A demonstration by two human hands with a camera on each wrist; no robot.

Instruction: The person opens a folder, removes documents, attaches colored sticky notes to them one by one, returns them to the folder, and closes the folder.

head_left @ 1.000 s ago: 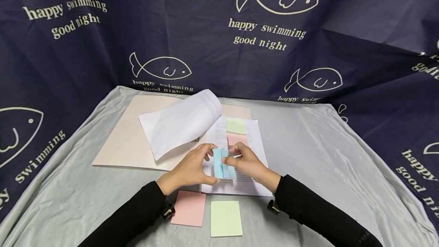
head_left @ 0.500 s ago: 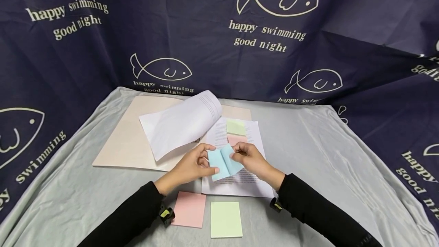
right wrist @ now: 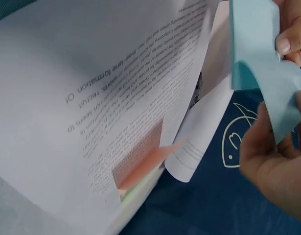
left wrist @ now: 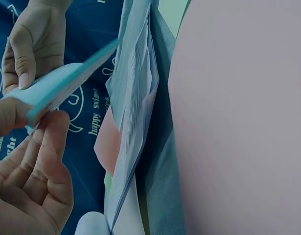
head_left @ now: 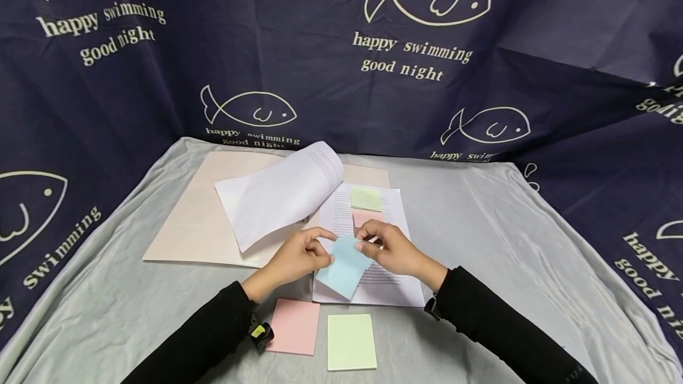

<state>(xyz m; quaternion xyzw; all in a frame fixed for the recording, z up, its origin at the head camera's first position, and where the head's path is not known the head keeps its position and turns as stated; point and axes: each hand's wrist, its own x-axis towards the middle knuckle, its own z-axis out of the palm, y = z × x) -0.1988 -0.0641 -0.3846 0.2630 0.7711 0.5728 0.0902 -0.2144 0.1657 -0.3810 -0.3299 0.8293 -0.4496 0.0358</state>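
1. The left hand [head_left: 299, 259] is gripping a blue pad [right wrist: 253, 29] of notes, its thumb and fingers pinching an edge.
2. The right hand [head_left: 392, 248] is holding a blue sheet [right wrist: 282, 93] between thumb and fingers; in the right wrist view that sheet is bending in a curve away from the blue pad.
3. Both hands are facing each other, with the blue pad and blue sheet sitting between them, and are keeping these above the near half of a printed page [head_left: 402, 292].
4. On that printed page, a green note [head_left: 366, 199] is lying toward the far end, and a pink note [head_left: 368, 216] is lying just on its near side; in the right wrist view the pink note is lifting partly off the paper.
5. To the left, a white sheet [head_left: 283, 191] is curling over a large pale board [head_left: 184, 236], showing lines of print near its rolled end.
6. Nearest the person, a pink pad [head_left: 293, 328] and a green pad [head_left: 351, 342] are lying side by side, slightly apart, on the counter [head_left: 469, 218], which a grey cloth is covering.
7. Behind everything, a dark blue curtain [head_left: 320, 46] is hanging, showing white fish outlines and lettering.
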